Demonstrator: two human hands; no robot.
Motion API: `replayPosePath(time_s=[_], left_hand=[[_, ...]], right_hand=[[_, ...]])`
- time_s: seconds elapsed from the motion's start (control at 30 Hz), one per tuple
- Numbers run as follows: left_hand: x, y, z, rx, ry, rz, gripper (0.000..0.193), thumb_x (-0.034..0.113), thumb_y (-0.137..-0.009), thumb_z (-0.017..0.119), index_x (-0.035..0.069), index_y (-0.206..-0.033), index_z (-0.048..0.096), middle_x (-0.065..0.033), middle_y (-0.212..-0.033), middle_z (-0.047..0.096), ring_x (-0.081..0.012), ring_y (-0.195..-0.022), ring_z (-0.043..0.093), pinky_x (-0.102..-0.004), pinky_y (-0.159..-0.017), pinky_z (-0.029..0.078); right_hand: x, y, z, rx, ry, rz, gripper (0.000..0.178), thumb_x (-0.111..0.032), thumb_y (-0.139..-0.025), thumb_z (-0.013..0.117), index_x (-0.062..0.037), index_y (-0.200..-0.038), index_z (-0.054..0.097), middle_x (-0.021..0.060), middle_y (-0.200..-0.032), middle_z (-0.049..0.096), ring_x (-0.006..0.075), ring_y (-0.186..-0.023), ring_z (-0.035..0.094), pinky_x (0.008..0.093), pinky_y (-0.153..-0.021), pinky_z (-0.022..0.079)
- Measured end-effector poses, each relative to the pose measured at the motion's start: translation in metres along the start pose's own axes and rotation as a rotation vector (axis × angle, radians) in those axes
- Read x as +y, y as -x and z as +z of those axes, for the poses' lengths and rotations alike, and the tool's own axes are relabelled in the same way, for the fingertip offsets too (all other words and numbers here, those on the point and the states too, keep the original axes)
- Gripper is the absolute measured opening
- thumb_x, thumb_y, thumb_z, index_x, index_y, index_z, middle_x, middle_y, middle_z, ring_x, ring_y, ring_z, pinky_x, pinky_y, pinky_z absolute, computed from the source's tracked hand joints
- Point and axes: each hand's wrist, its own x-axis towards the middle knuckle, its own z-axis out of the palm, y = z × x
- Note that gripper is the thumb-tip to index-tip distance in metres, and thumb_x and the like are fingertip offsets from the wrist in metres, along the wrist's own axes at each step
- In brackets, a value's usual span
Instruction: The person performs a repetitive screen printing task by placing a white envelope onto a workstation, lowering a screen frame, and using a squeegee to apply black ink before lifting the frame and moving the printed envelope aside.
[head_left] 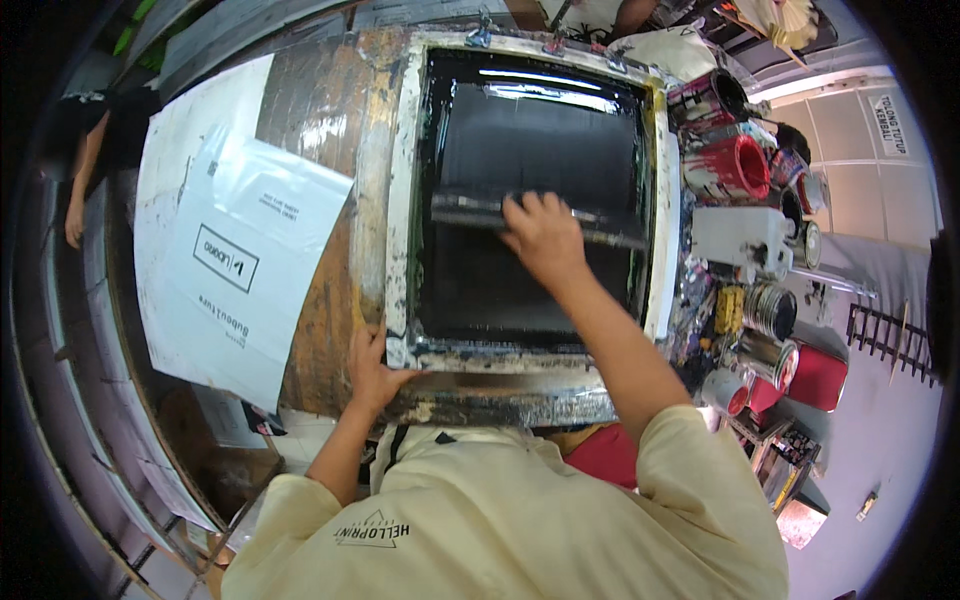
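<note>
A screen printing frame (404, 230) with pale, stained edges lies on the worn wooden table (325, 290), its dark mesh (520, 290) wet and glossy with black ink. Across the middle of the mesh stretches a long dark squeegee (465, 208). My right hand (545, 235) is closed over the squeegee's top, fingers wrapped round it. At the frame's near left corner, my left hand (375, 368) rests with thumb and fingers spread against the frame's edge and the table; it grips nothing that I can make out.
White printed plastic sheeting (265, 210) covers the table's left part. Crowding the right side are paint cans, among them a red-stained can (728, 168), and a white jerrycan (740, 240). Another person's arm (85, 180) shows at far left beside long racks (110, 330).
</note>
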Motion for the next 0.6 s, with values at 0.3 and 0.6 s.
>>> replayPosePath(time_s=[0.3, 0.6], left_hand=[[0.019, -0.008, -0.02, -0.012, 0.183, -0.002, 0.101, 0.031, -0.052, 0.101, -0.001, -0.14, 0.062, -0.0157, -0.117, 0.067, -0.0366, -0.109, 0.062, -0.0449, -0.098, 0.049], [0.042, -0.006, -0.035, -0.084, 0.575, -0.135, 0.076, 0.013, -0.062, 0.101, -0.002, -0.128, 0.067, -0.0103, -0.111, 0.077, -0.0183, -0.102, 0.072, -0.0339, -0.093, 0.055]], right_hand=[[0.128, -0.185, -0.021, -0.23, 0.02, -0.044, 0.037, -0.046, -0.096, 0.069, -0.014, -0.115, 0.07, 0.0126, -0.103, 0.072, 0.0368, -0.099, 0.071, 0.0515, -0.084, 0.057], [0.092, -0.128, -0.022, -0.069, 0.089, 0.031, 0.035, -0.045, -0.094, 0.071, -0.0136, -0.11, 0.067, 0.0129, -0.102, 0.069, 0.0358, -0.102, 0.07, 0.0517, -0.082, 0.057]])
